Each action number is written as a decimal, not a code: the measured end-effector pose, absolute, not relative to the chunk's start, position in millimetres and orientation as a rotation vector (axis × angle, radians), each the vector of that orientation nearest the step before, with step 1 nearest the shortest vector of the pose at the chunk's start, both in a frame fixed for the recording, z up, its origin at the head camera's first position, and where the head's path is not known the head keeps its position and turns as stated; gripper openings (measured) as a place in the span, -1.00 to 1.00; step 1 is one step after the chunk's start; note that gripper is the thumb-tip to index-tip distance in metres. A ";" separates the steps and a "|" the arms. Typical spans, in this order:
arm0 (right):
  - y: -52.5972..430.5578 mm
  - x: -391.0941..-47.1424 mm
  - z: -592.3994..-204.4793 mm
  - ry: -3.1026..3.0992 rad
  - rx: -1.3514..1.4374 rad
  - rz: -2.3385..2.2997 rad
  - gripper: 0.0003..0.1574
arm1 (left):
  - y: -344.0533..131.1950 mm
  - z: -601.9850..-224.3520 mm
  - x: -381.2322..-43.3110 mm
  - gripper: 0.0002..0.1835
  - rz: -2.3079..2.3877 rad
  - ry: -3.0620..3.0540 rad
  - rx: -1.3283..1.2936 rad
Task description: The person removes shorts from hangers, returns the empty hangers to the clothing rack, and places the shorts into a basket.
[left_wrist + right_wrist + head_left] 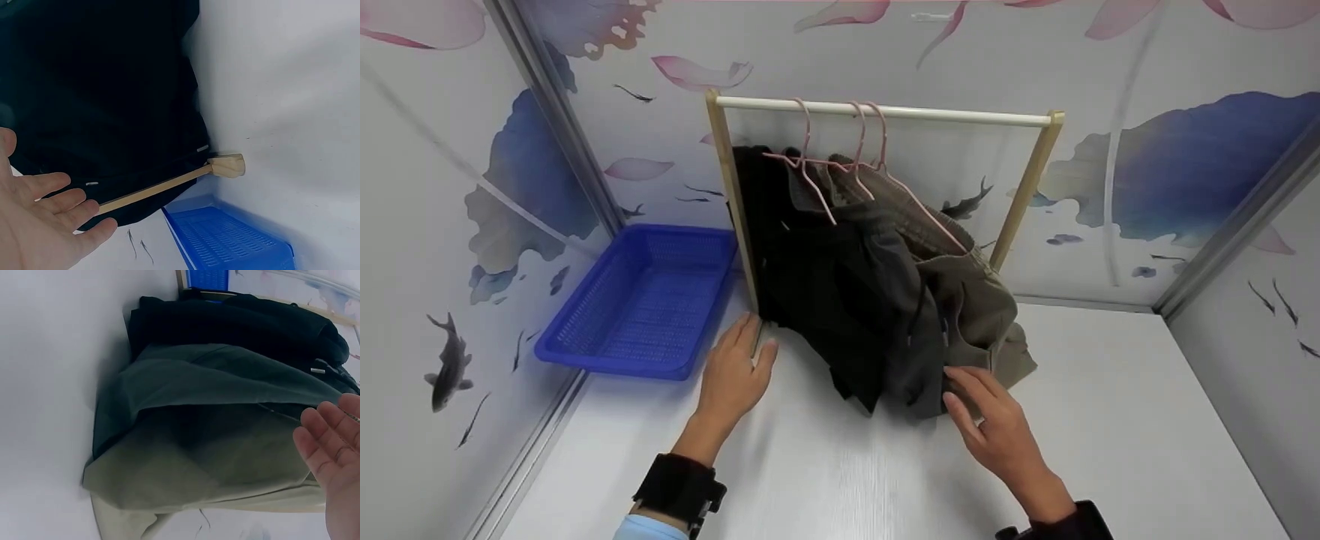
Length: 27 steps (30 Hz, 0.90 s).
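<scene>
Three garments hang on pink hangers (883,135) from a small rack with a white bar (960,115): black trousers (825,277), a dark grey garment (911,330) and an olive-brown garment (975,300). My left hand (733,375), fingers extended, is beside the rack's left wooden post (741,225), close to the black trousers. In the left wrist view that hand's fingers are spread and hold nothing. My right hand (994,420) is at the lower front of the olive-brown garment, its fingertips overlapping the hem in the head view. The right wrist view shows its fingers fairly straight, nothing gripped.
A blue plastic basket (619,364) stands left of the rack, near the left wall. The white table (1110,420) meets printed wall panels (1207,45) at the back and both sides. The rack's right wooden post (1027,187) rises behind the olive-brown garment.
</scene>
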State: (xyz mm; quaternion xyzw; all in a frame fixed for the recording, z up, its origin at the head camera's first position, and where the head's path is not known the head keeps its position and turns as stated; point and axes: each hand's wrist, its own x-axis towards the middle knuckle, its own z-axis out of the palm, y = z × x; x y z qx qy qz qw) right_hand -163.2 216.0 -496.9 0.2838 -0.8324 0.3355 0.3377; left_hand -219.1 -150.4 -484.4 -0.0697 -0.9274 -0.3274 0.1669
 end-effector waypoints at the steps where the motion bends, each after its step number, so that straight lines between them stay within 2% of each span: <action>1: 214.9 -163.4 -496.8 -2.171 0.741 0.889 -0.43 | -149.7 -483.6 -219.2 -0.36 -0.940 -2.641 -0.196; 27: 188.7 -180.6 -468.6 -2.073 0.834 1.076 -0.45 | -132.4 -464.2 -226.6 -0.40 -1.055 -2.575 -0.247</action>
